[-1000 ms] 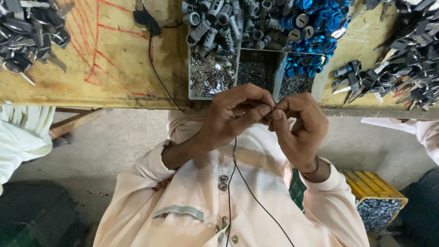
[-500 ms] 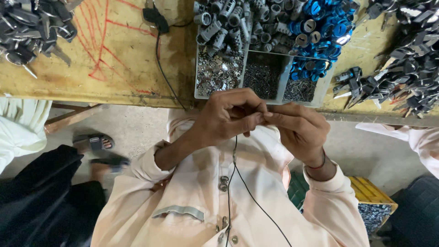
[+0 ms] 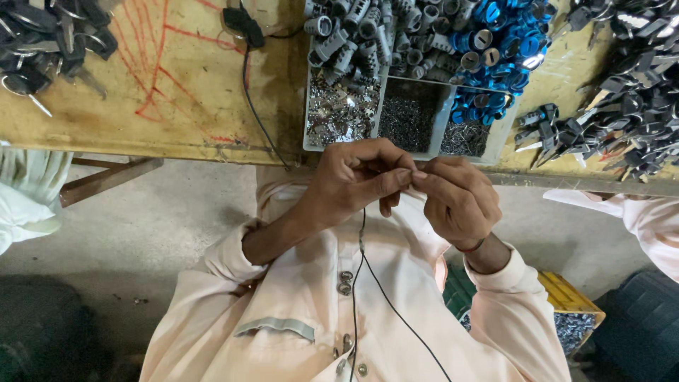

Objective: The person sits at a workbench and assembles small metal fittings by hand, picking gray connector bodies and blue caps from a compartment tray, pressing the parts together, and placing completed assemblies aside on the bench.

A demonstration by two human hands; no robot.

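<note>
Pinching together just below the bench edge, the left hand [image 3: 353, 185] and right hand [image 3: 456, 198] meet fingertip to fingertip, closed around something too small to make out; it lies hidden between thumbs and forefingers. Judging by how little shows, the piece is tiny, light and probably hard metal, easy to drop, best held by its ends with the fingertips. A thin black cable [image 3: 362, 283] hangs past the hands and down over the pale shirt [image 3: 283, 297]. Just above them, a divided grey tray [image 3: 431, 138] holds small silvery parts and dark pins, with grey cylinders [image 3: 353, 32] and blue rings [image 3: 502, 49] heaped behind. Piles of keys [image 3: 622, 106] lie to the right on the wooden bench [image 3: 141, 92].
</note>
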